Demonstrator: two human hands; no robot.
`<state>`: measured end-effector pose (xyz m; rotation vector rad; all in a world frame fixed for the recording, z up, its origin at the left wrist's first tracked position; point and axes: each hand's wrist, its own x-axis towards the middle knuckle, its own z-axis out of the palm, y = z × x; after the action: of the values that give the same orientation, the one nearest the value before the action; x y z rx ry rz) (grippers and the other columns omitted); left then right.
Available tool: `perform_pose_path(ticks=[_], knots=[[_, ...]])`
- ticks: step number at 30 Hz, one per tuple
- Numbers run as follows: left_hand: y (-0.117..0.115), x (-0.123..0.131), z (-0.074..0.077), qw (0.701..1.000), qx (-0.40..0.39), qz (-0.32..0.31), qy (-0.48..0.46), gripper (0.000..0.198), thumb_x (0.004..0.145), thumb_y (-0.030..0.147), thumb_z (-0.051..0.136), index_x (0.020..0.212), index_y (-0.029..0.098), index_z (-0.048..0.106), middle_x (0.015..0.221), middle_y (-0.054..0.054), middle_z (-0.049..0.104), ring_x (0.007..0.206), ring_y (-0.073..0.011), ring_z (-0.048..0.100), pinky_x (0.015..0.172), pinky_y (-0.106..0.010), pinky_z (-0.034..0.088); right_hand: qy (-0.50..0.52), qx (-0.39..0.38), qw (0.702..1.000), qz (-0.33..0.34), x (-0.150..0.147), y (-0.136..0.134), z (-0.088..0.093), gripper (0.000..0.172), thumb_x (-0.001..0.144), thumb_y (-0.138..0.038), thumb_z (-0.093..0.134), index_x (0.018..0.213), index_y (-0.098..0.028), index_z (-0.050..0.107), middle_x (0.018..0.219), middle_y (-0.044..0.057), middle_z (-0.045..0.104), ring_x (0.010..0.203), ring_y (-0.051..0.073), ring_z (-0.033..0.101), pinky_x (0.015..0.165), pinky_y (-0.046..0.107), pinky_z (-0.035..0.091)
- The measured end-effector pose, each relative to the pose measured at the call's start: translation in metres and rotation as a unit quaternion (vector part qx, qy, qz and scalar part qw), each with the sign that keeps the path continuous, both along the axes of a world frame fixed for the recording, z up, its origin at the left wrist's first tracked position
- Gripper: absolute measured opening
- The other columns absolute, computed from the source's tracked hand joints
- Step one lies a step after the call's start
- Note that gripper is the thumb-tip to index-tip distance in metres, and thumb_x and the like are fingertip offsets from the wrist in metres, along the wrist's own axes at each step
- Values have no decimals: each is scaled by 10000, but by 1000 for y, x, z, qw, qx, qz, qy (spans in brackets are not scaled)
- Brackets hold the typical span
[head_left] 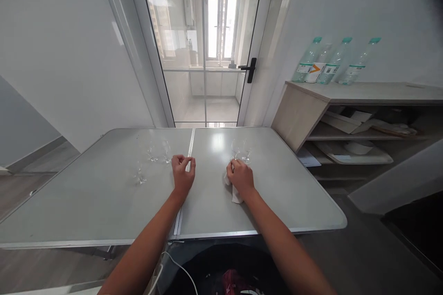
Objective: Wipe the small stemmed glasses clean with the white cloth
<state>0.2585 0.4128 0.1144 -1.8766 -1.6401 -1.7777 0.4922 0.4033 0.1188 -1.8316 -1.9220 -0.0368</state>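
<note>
My left hand (183, 174) is held above the table by its metal seam, fingers curled in toward the thumb. Whether anything clear is between them, I cannot make out. A crumpled white cloth (236, 196) is bunched under my right hand (242, 177), whose fingers are closed on it. Just beyond that hand stand two clear stemmed glasses, one at the left (235, 148) and one at the right (247, 151). Left of my left hand are more clear glasses: a near one (140, 176), a far one (151, 153) and one closest to the hand (166, 151).
The pale table (86, 203) has a metal rim and a seam down its middle. Behind it is a glass-paned door (187, 87) with a black handle (252, 70). On the right, several plastic bottles (334, 67) stand on a wooden shelf unit (308, 97). A white cable (180, 265) hangs below the table's front edge.
</note>
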Motion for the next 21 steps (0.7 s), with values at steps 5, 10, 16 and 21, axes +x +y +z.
perform_pose_path(ticks=[5, 10, 16, 21], knots=[[3, -17, 6, 992, 6, 93, -85, 141, 968, 303, 593, 976, 200, 690, 1018, -70, 492, 931, -212, 534, 888, -371, 479, 15, 33, 986, 160, -8, -4, -6, 285, 1014, -252, 457, 803, -196, 641, 797, 18, 623, 653, 137, 534, 627, 274, 295], [14, -34, -6, 965, -49, 175, -191, 291, 863, 234, 690, 1103, 174, 536, 1162, -101, 503, 935, -201, 531, 966, -412, 479, 68, -6, 967, 246, -10, -5, -11, 127, 969, -281, 514, 880, -210, 571, 821, -8, 593, 669, 142, 516, 647, 263, 320], [26, -43, -21, 946, -114, 211, -217, 581, 814, 255, 761, 1281, 146, 434, 1322, -183, 480, 1198, -291, 554, 1117, -501, 409, 109, -21, 943, 314, -5, -6, -8, 299, 802, -234, 559, 1084, -224, 458, 931, -1, 539, 734, 178, 491, 706, 285, 408], [30, -47, -25, 945, -144, 147, -253, 598, 912, 398, 687, 1368, 167, 376, 1446, -245, 480, 1386, -361, 490, 1142, -532, 394, 18, 28, 945, 326, -6, -4, -5, 282, 755, -147, 608, 1032, -200, 591, 1147, 99, 553, 1043, 275, 468, 965, 411, 422]])
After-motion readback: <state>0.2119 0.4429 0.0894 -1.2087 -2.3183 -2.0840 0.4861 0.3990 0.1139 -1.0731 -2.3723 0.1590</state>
